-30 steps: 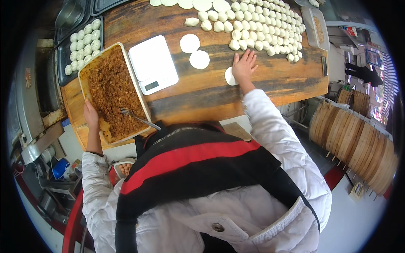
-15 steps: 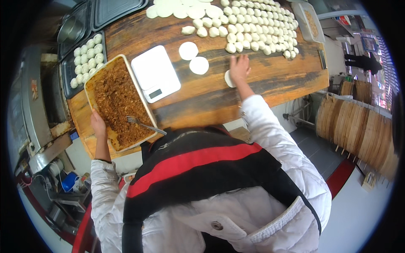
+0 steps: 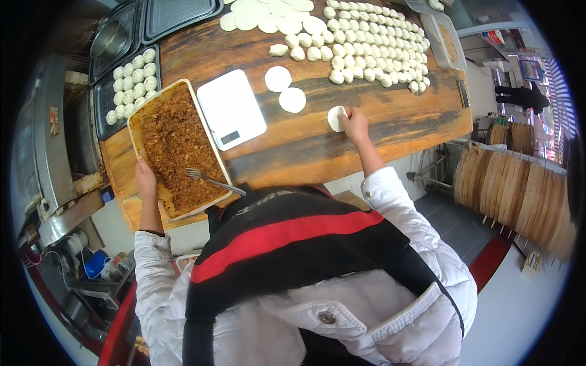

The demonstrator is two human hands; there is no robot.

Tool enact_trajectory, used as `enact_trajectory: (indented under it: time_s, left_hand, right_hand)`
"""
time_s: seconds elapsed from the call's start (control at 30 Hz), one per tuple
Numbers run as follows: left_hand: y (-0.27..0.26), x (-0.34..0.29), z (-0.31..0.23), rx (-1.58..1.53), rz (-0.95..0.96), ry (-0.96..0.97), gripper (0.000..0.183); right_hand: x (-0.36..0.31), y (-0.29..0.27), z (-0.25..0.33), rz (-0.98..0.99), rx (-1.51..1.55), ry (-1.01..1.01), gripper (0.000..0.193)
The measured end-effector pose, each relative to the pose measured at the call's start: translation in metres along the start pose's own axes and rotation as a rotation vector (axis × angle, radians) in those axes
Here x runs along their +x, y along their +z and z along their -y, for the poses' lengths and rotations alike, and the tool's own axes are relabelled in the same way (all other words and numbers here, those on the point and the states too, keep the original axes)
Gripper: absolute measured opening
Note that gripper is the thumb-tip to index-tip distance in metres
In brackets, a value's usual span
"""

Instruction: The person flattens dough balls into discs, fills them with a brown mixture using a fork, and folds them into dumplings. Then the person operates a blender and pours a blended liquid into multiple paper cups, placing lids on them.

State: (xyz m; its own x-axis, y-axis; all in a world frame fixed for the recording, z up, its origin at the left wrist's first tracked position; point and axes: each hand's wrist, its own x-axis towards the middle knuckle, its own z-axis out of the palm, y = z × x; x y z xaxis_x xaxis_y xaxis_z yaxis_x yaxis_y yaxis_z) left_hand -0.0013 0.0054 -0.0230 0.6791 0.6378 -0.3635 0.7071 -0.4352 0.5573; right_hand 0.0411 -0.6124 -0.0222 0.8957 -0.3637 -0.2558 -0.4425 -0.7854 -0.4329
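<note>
My right hand [image 3: 356, 126] pinches the edge of a small flat dough round [image 3: 334, 119] lying on the wooden table, thumb and forefinger at its right side. Two larger dough rounds [image 3: 293, 100] lie to its left, beside a white kitchen scale [image 3: 231, 108] with nothing on its plate. On the left, my left hand [image 3: 146, 178] grips the outer rim of a rectangular tub [image 3: 211, 145] of brown minced filling [image 3: 183, 131]. A fork [image 3: 210, 179] rests in the filling, its handle over the rim near my apron.
Rows of dough pieces [image 3: 372, 52] cover the far right of the table [image 3: 287, 143], with overlapping dough rounds [image 3: 268, 18] at the back. A black tray of shaped buns [image 3: 132, 85] sits at left. Stacked round wooden steamers [image 3: 516, 195] stand at right; another person [image 3: 522, 97] is beyond.
My right hand has drawn back toward me, from spread fingers over the table to a pinch on the small dough round. My left hand stays at the tub's rim.
</note>
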Motion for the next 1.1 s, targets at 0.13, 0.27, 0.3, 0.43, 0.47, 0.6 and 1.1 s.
enact_trajectory:
  time_s: [0.13,0.27,0.3,0.43,0.47,0.6,1.1]
  left_hand:
    - [0.005,-0.003,-0.002,-0.025,-0.104,0.071,0.059]
    - [-0.002,-0.009,-0.011,0.046,-0.028,0.059,0.058]
    - [-0.003,-0.01,-0.012,0.024,-0.013,0.054,0.058]
    - [-0.003,-0.015,-0.014,-0.01,-0.066,0.066,0.058]
    - [-0.002,-0.015,-0.014,-0.028,-0.066,0.067,0.058]
    - [-0.001,-0.017,-0.015,-0.014,-0.062,0.057,0.058]
    - [0.0,-0.006,-0.007,-0.074,-0.041,0.063,0.054]
  right_hand:
    - [0.003,0.004,0.055,0.157,0.347,-0.077,0.036]
    - [0.049,0.016,0.102,0.015,0.155,-0.384,0.043]
    - [0.057,0.017,0.103,-0.16,0.012,-0.411,0.047]
    - [0.065,0.028,0.077,-0.442,-0.433,-0.365,0.035]
    - [0.062,0.031,0.066,-0.447,-0.443,-0.423,0.03]
    - [0.062,0.036,0.039,-0.233,-0.481,-0.478,0.026]
    - [0.003,0.004,-0.003,-0.107,0.11,-0.298,0.039]
